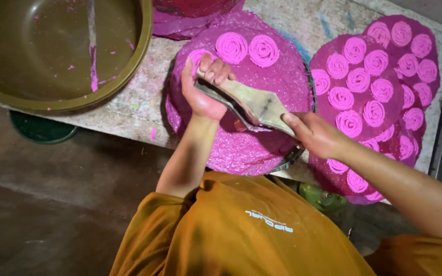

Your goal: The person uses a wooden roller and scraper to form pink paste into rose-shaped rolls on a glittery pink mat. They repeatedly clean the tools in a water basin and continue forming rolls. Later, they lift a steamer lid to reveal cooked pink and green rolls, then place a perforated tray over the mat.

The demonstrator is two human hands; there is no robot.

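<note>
Orange shirt (241,230) fills the near edge, both forearms reaching out over the worktop (144,102). Right hand (313,134) is closed around the near end of a flat, pale, pointed tool (254,105). Left hand (205,84) is curled over the tool's far end, fingers (216,70) wrapped over the top edge and thumb underneath. The tool lies tilted across a round pink mat (241,148), just above its surface; contact with the mat cannot be told. On the mat's far side sit two pink spiral rosettes (247,48) side by side, a third partly hidden under the left hand. To the right, more round pink mats (379,92) overlap, covered with many rosettes. Far left, a big olive bowl (57,51) sits on the worktop, speckled with pink bits. A green object (39,130) shows below the worktop edge.
</note>
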